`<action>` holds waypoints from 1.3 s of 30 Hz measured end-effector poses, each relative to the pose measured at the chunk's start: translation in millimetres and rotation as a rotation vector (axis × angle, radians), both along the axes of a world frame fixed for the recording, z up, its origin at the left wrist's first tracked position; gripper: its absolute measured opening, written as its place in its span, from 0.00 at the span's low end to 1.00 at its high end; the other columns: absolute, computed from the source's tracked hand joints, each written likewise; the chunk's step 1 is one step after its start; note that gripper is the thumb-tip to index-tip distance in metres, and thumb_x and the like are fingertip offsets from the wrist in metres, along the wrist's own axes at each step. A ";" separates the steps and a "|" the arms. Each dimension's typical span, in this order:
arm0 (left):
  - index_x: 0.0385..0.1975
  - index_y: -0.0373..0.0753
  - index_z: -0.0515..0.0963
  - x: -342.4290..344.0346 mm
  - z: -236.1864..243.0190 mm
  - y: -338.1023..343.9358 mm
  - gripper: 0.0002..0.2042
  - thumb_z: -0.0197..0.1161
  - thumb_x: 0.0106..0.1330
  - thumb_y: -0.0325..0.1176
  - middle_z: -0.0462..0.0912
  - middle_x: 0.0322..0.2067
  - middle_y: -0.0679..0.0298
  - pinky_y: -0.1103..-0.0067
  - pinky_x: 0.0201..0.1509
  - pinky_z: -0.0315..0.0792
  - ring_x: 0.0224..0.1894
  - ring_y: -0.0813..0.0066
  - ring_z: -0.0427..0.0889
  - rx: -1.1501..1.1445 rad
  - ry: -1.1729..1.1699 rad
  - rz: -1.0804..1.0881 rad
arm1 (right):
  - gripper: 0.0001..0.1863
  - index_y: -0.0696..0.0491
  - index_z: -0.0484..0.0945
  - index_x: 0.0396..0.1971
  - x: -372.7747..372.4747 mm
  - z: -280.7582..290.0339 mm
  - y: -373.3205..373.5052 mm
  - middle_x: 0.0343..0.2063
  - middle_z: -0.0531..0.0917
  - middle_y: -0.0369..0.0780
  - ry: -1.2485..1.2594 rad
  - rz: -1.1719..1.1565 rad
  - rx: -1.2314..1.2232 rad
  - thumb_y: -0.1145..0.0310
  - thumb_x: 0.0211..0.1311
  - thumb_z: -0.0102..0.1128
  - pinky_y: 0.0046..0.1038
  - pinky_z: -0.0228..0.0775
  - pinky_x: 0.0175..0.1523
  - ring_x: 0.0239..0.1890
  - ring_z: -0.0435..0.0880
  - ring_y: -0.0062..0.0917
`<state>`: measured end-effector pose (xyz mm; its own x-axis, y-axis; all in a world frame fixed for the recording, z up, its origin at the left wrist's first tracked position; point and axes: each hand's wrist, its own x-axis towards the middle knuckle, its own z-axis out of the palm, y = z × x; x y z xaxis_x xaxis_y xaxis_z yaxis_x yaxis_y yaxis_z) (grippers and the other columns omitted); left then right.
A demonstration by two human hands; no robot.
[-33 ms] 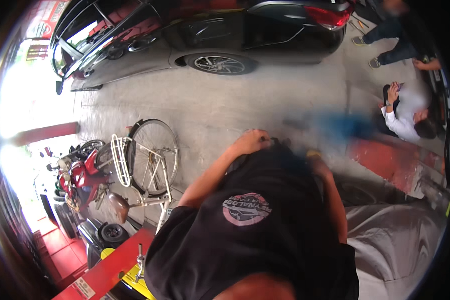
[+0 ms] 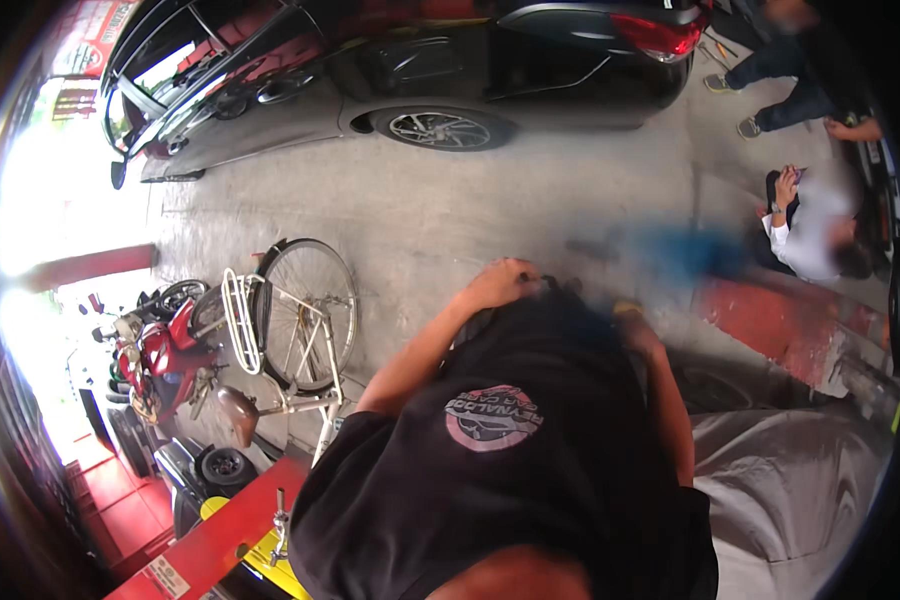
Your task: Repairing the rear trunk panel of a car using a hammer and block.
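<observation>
Gripping something dark at the middle of the frame, the left hand [image 2: 498, 283] is curled shut over the top edge of a black thing [image 2: 560, 300], though it's too blurry to say what that thing is. The right hand [image 2: 630, 318] sits just right of it, mostly hidden behind the black shirt [image 2: 500, 470], so I can't tell if it's open or closed. Both bare forearms run up from the lower middle of the frame.

Moving outward: grey concrete floor [image 2: 420, 210] all around, a white bicycle [image 2: 290, 330] left of centre, a red motorbike [image 2: 160, 360] further left, and a red lift arm [image 2: 210, 545] at the lower left. A black car [image 2: 420, 70] fills the top. At the right edge another person [image 2: 815, 235] sits on the floor by a red ramp [image 2: 770, 320], and grey cloth [image 2: 790, 480] lies at the lower right.
</observation>
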<state>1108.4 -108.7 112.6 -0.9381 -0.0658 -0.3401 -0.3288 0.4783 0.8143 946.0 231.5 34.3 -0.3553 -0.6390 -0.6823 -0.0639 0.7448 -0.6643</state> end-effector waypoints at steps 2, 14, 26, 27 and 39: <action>0.43 0.35 0.84 8.3 -6.7 -14.9 0.11 0.68 0.66 0.35 0.87 0.37 0.51 0.66 0.47 0.77 0.41 0.53 0.86 -0.026 -0.022 0.011 | 0.18 0.60 0.87 0.47 2.8 17.3 -15.8 0.35 0.90 0.44 -0.052 -0.043 0.019 0.71 0.58 0.61 0.28 0.77 0.46 0.38 0.87 0.26; 0.50 0.39 0.83 65.4 -93.6 -47.3 0.17 0.65 0.63 0.35 0.87 0.45 0.49 0.61 0.56 0.77 0.51 0.50 0.85 0.029 -0.123 -0.182 | 0.22 0.60 0.86 0.47 13.1 50.8 -45.0 0.33 0.88 0.45 -0.112 -0.026 0.062 0.70 0.51 0.59 0.29 0.77 0.39 0.33 0.86 0.29; 0.33 0.36 0.84 -61.7 -168.9 36.3 0.08 0.62 0.57 0.30 0.87 0.35 0.46 0.55 0.49 0.79 0.45 0.45 0.87 -0.329 -0.267 -0.068 | 0.24 0.64 0.84 0.48 -151.9 -53.6 35.0 0.36 0.88 0.53 0.047 0.224 0.017 0.64 0.53 0.62 0.34 0.79 0.39 0.30 0.86 0.34; 0.34 0.37 0.82 -72.3 -171.6 45.1 0.07 0.62 0.58 0.30 0.87 0.35 0.46 0.54 0.47 0.79 0.43 0.45 0.87 -0.332 -0.149 0.006 | 0.24 0.64 0.85 0.47 -178.7 -19.9 22.1 0.30 0.87 0.48 -0.141 0.060 0.181 0.66 0.52 0.62 0.33 0.78 0.36 0.28 0.85 0.31; 0.45 0.37 0.79 -208.8 -105.7 97.6 0.09 0.60 0.72 0.35 0.83 0.34 0.53 0.65 0.46 0.77 0.37 0.56 0.84 0.574 -0.173 0.150 | 0.11 0.62 0.82 0.35 -367.3 -5.5 92.4 0.24 0.77 0.31 -0.701 -0.041 0.264 0.70 0.58 0.58 0.23 0.72 0.34 0.28 0.76 0.16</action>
